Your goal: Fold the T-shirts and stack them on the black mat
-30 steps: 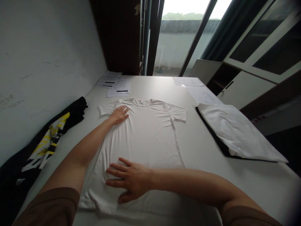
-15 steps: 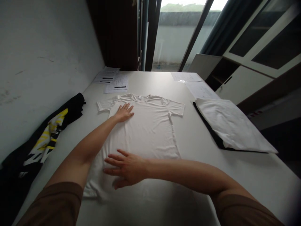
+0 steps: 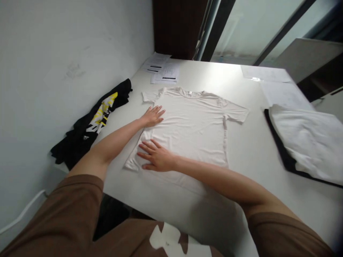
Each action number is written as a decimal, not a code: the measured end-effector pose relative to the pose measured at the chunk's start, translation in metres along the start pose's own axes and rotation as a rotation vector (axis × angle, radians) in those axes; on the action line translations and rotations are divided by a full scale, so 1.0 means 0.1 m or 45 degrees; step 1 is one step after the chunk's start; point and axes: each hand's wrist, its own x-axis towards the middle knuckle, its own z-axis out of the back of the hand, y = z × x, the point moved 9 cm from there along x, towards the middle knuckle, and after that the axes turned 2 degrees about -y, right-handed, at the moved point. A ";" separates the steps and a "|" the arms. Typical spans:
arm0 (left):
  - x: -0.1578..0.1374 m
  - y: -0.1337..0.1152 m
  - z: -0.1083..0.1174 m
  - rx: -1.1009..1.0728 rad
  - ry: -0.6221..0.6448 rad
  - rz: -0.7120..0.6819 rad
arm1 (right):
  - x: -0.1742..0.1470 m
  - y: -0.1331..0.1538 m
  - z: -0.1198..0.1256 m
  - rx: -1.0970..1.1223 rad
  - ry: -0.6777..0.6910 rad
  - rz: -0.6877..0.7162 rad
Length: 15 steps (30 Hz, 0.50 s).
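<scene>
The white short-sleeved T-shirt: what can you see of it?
The white short-sleeved T-shirt lies spread out on the flat white table, its round collar at the far end with a small pale label inside. It looks like thin, lightly wrinkled cloth. The bare left hand rests on it below one sleeve; the bare right hand appears to rest nearer the hem.

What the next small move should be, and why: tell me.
Probably slide the right hand toward the lower-left corner of the white T-shirt, smoothing outward: the fabric there looks rumpled, and the left hand lies higher up that side, where it could steady the cloth.
</scene>
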 end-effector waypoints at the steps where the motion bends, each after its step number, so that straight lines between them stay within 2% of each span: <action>1: -0.05 0.00 0.01 -0.003 -0.034 0.041 | 0.01 0.08 -0.02 -0.006 0.005 -0.001; 4: -0.16 -0.07 0.04 -0.027 -0.077 0.102 | 0.00 0.32 -0.08 -0.020 0.018 -0.008; 10: -0.27 -0.17 0.04 -0.076 -0.033 0.143 | 0.05 0.76 -0.11 -0.022 0.048 0.045; 15: -0.27 -0.15 0.04 -0.111 -0.061 0.158 | 0.30 0.77 -0.07 -0.158 0.013 -0.277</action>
